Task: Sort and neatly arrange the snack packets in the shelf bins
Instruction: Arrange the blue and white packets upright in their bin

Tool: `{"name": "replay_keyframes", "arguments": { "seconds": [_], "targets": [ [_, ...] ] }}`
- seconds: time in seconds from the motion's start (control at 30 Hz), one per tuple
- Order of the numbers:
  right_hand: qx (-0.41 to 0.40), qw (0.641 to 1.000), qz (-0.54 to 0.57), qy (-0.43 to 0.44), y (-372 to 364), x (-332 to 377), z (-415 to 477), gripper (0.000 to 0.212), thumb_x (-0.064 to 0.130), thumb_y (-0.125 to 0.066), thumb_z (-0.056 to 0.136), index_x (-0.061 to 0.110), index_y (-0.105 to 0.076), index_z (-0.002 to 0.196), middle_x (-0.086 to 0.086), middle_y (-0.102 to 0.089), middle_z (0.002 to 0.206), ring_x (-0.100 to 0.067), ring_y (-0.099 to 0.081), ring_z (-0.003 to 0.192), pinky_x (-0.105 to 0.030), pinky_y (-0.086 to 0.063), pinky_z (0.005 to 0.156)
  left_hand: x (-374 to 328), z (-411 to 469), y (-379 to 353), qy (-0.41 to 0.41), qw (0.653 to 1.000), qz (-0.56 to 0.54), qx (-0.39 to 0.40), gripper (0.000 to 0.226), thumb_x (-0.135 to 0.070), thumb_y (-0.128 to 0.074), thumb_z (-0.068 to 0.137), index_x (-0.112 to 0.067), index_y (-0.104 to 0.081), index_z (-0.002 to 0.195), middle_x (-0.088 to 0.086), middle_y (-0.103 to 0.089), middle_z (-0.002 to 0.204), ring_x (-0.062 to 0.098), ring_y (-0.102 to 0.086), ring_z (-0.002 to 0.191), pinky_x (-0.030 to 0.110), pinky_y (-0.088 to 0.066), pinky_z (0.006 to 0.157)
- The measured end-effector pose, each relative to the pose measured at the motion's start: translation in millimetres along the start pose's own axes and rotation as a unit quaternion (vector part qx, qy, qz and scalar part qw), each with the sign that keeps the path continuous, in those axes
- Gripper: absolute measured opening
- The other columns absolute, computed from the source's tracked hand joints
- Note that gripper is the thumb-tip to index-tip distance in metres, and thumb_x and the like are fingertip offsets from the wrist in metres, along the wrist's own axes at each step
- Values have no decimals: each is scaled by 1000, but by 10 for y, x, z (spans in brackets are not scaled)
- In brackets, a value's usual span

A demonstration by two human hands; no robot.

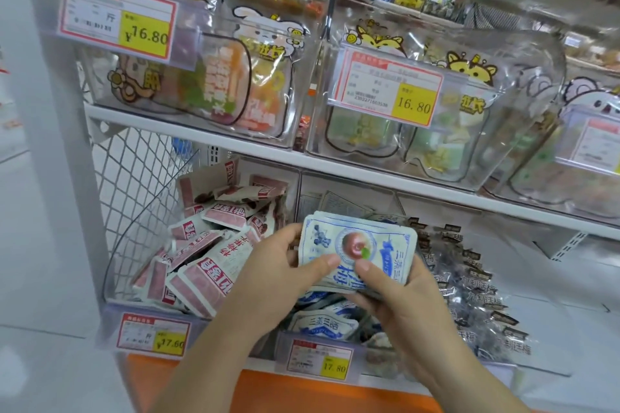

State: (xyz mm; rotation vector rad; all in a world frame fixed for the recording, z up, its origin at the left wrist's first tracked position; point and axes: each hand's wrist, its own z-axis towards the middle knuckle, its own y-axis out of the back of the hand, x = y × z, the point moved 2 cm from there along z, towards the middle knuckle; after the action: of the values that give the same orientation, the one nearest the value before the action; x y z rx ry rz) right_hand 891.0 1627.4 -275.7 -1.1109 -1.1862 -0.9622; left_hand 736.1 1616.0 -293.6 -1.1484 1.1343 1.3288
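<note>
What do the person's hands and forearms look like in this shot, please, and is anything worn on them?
Both are bare. The left hand and right hand show no gloves, rings, watch or bracelets, and both forearms are uncovered right down to the bottom edge of the picture, with no sleeve or cuff in view. The visible thumbnails are short and look unpainted. No marks or plasters show.

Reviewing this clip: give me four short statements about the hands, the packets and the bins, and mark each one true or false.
1. Both hands hold a stack of blue-and-white packets. True.
2. The left bin holds green packets. False: they are red-and-white packets.
3. The price tag below the hands reads 17.80. True.
4. The right hand is resting on the upper shelf. False: it is on the stack, with the left hand.
</note>
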Motion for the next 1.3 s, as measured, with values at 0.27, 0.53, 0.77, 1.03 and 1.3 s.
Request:
{"name": "replay_keyframes", "arguments": {
  "seconds": [0.27,0.53,0.77,1.03,1.3],
  "targets": [
    [-12,871,-448,200,175,143,471,37,23,-72,81,38,-56,110,28,-62,95,0,-63,79,-13,-47,71,70,143,365,-12,974,75,-213,20,-15,-59,91,-30,-62,102,-10,-67,92,3,-64,76,13,-48,62],
    [195,662,-702,173,-17,4,1027,53,33,-64,87,28,-44,136,-1,-67,109,-16,-60,92,-22,-35,66,233,277,309,22,983,139,-121,23,-12,-61,90,-33,-59,100,-21,-62,92,-6,-58,83,12,-45,76],
    [330,549,-767,28,-191,-215,1232,58,35,-52,95,19,-27,145,-10,-53,133,-29,-51,117,-32,-41,91,240,356,375,23,986,114,-123,28,-10,-58,91,-38,-56,91,-16,-64,93,4,-62,76,16,-47,64],
    [361,661,-647,-122,-211,-124,1408,46,43,-28,101,15,-55,127,-7,-55,129,-22,-47,122,-31,-35,102,238,435,457,22,988,75,-136,21,-8,-55,93,-26,-61,102,-9,-64,98,13,-64,60,18,-51,51],
    [313,672,-671,-23,-298,-287,1668,62,27,-61,90,21,-31,143,-5,-56,123,-19,-61,88,-29,-47,76,244,489,420,18,989,75,-127,24,-11,-55,93,-34,-57,94,-11,-63,99,15,-63,65,15,-43,46]
  ]
}}
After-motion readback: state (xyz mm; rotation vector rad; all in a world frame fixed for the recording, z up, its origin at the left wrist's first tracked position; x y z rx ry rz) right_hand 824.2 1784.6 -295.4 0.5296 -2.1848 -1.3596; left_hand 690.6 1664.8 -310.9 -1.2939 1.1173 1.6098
